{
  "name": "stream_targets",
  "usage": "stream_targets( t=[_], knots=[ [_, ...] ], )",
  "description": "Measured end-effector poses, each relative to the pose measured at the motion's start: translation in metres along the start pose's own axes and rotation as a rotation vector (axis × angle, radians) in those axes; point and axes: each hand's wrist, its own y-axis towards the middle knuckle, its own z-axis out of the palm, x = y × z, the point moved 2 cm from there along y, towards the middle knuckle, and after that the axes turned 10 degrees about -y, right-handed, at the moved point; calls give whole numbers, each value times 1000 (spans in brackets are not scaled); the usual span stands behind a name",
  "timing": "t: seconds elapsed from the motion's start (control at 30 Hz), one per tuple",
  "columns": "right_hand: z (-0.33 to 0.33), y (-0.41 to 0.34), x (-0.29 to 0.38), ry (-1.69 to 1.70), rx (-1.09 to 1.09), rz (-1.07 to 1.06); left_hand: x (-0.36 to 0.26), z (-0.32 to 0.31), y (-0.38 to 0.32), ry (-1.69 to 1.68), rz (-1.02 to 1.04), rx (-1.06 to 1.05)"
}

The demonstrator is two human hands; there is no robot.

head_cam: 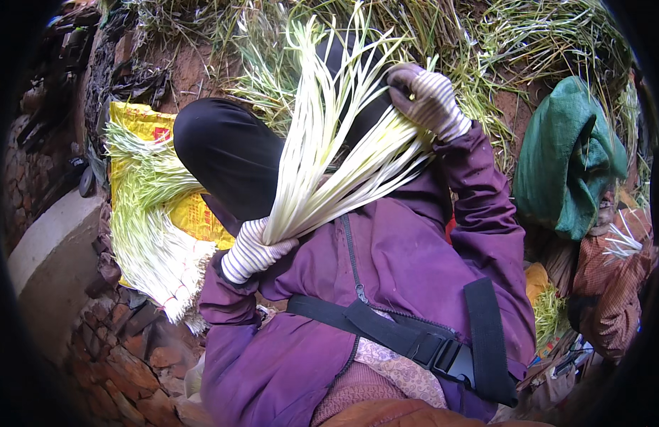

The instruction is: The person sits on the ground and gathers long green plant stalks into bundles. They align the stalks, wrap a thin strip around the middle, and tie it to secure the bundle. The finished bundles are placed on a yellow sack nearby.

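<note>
Both hands wear striped gloves. My left hand (257,250) is closed around the pale lower end of a bunch of long yellow-white leafy stalks, possibly blanched chives (313,155). The bunch fans out in two parts across my lap, one upward and one to the upper right. My right hand (426,101), its glove dark at the fingertips, is at the leafy end of the right part, with finger and thumb curled; whether it grips any leaves is hard to tell. Left of my knee, bundles of similar stalks (148,229), some tied with red bands, lie on a yellow printed sack (198,216).
Loose green and dry leaves (553,37) cover the ground ahead. A green woven sack (567,160) stands at the right. Beyond it a person's patterned sleeve (612,283) shows beside some pale stalks (623,243). A concrete edge (54,240) and broken bricks (126,368) lie at the left.
</note>
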Motion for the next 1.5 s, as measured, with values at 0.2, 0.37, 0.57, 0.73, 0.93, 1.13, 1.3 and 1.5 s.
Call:
stream_targets(
  t=[0.2,0.37,0.57,0.73,0.93,1.13,1.3,1.5],
  knots=[
    [-6,-13,6,-55,65,30,-4,2,1,25,18,0],
    [3,-16,4,-261,-33,176,-1,7,2,92,59,-10],
    [-42,-43,-94,-778,171,678,-12,5,2,123,39,24],
    [-67,8,10,-492,-42,-31,-11,8,1,81,36,17],
    [-5,17,86,-38,98,-439,-14,7,-4,-174,-42,-51],
    [-15,0,84,59,216,-370,-8,6,-2,-221,-31,-57],
    [-8,7,90,10,131,-301,-7,2,-1,-208,-88,-45],
    [1,23,89,-49,252,-385,-13,2,-1,-208,-164,-43]
  ],
)
